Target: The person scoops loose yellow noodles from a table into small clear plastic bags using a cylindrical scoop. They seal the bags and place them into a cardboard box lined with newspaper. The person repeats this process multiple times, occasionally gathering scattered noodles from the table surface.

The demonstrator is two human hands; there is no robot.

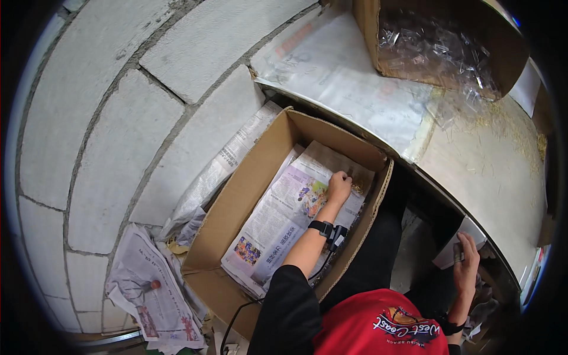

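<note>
A deep cardboard box (236, 168) stands with its top open, and folded newspapers (284, 216) lie inside it. My left hand (339, 188) reaches into the box at the far right corner of the papers. Its fingers are curled together, and what they hold, if anything, is hidden. Small gold-coloured bits (357, 186) lie beside that hand. Off to the right, near the table's front edge, my right hand (466, 260) is raised with its fingers stretched out. A small pale patch shows by its thumb, too small to name. Behind it is a white sheet (457, 239).
On the table (479, 154) a tipped cardboard box (371, 35) spills clear plastic pieces (435, 50); thin gold-coloured pins or wires (503, 124) are scattered nearby. A block wall (124, 148) borders the left. Crumpled newspaper (151, 296) lies lower left. A dark cable (228, 328) crosses the box's near edge.
</note>
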